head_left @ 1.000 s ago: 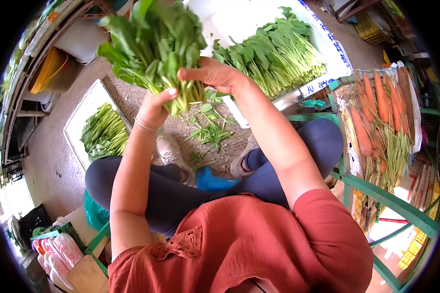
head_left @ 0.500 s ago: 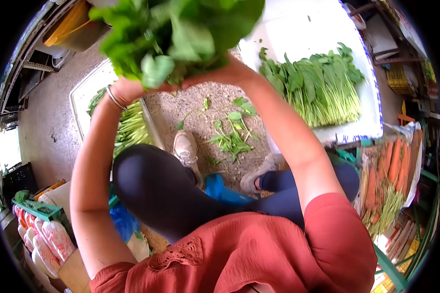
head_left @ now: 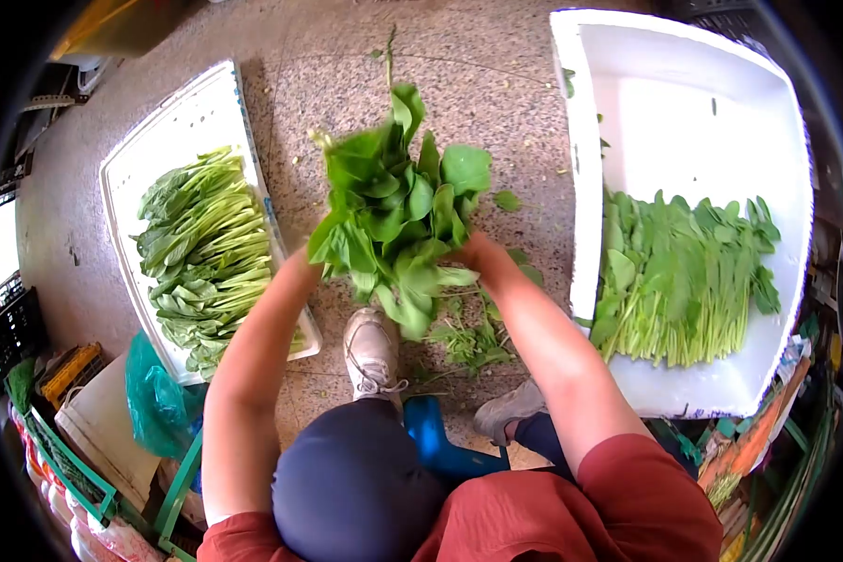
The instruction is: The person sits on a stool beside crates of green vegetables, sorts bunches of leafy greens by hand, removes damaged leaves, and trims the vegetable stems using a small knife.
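Both my hands hold a big bunch of leafy greens over the floor, in front of my knees. My left hand is at the bunch's left side and my right hand at its right. Leaves cover most of the fingers of both. One long stem sticks out at the far end. Under the bunch, loose leaves and stems lie in a small pile on the floor by my shoes.
On the left, a shallow white foam tray holds a row of greens. To the right stands a deeper white foam box with more greens lined up inside. A teal plastic bag lies by the left tray.
The bunch has come down and nearer to me, still between both hands, and its leaves now hang toward me. My view has shifted, showing more of both foam containers.
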The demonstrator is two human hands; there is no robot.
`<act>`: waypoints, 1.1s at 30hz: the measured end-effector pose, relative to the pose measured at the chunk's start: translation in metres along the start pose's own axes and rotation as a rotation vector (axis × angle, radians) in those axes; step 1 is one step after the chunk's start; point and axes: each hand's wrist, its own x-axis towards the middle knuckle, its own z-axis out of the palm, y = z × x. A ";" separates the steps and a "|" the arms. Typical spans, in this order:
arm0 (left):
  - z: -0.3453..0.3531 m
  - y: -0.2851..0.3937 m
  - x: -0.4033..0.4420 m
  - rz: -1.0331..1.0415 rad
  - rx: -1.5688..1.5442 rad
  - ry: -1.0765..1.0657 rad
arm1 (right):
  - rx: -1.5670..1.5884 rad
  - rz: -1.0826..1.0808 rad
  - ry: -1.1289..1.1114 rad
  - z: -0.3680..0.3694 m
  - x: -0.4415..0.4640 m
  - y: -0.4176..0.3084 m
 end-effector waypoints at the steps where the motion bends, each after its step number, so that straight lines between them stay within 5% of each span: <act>1: -0.003 -0.001 0.000 -0.001 -0.002 0.011 | 0.014 0.003 0.001 0.002 0.009 -0.001; 23: 0.011 -0.024 0.012 0.022 0.120 0.377 | 0.284 0.034 0.257 -0.013 -0.003 -0.034; 31: 0.031 0.005 0.013 0.600 0.878 -0.326 | 0.449 -0.055 0.316 -0.026 -0.026 -0.079; 33: 0.045 0.019 0.006 0.427 0.831 -0.296 | 0.472 -0.101 0.284 -0.027 -0.039 -0.104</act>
